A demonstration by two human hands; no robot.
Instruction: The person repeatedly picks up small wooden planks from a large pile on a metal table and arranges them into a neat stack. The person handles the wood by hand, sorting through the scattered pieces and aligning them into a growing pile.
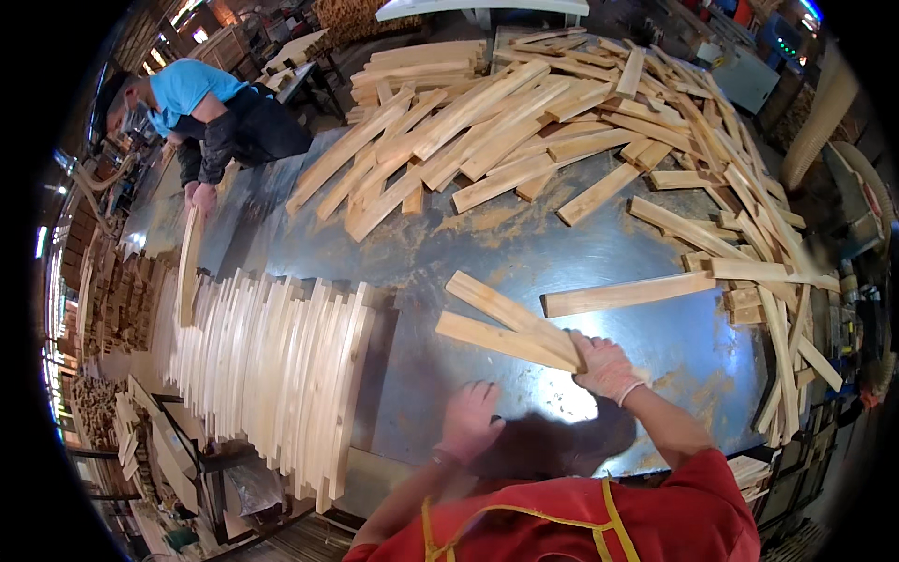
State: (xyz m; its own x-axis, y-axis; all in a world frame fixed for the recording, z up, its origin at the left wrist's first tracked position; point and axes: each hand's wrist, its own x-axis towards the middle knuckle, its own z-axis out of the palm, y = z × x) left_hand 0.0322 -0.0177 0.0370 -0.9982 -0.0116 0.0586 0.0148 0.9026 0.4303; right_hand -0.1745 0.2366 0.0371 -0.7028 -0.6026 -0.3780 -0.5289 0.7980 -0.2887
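Note:
My right hand [607, 367], in a pale glove, is closed on the near ends of two wooden boards [501, 343] [506, 306]. They fan apart toward the left over the metal table [412, 375], their held ends crossing. My left hand [470, 420] hovers near the table's front edge, below those boards. Nothing is in it, and its fingers are loosely extended. Just beyond my right hand lies another single board [627, 294], its right end near the pile.
A big heap of boards [506, 122] covers the table's far side and curves down the right. At left stands a row of upright-edged boards [272, 365]. A co-worker in a blue shirt [192, 89] holds a board [190, 267] at its far end. A ribbed hose [819, 131] rises at right.

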